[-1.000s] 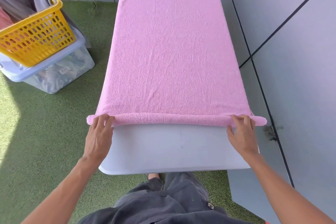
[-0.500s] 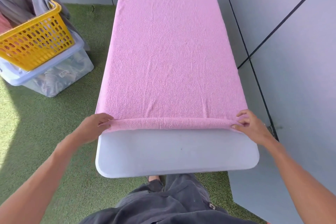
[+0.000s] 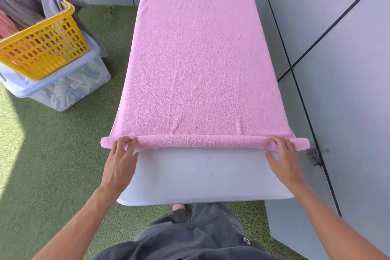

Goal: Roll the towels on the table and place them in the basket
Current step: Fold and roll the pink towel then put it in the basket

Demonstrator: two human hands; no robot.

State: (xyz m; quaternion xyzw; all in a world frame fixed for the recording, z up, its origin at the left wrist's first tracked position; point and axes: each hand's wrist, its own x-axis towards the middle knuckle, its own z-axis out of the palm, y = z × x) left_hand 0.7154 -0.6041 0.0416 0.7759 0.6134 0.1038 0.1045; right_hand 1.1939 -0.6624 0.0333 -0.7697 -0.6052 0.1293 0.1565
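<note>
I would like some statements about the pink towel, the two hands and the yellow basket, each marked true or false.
1. The pink towel is fully rolled up. False: only its near edge is rolled; the rest lies flat on the white table.
2. Both hands rest on the roll, the left hand near its left end, the right hand near its right end. True.
3. The yellow basket stands on the table. False: it sits on a clear plastic bin on the green turf.
4. A grey cloth hangs over the basket. True.
5. The roll's ends reach past the table's sides. True.
</note>
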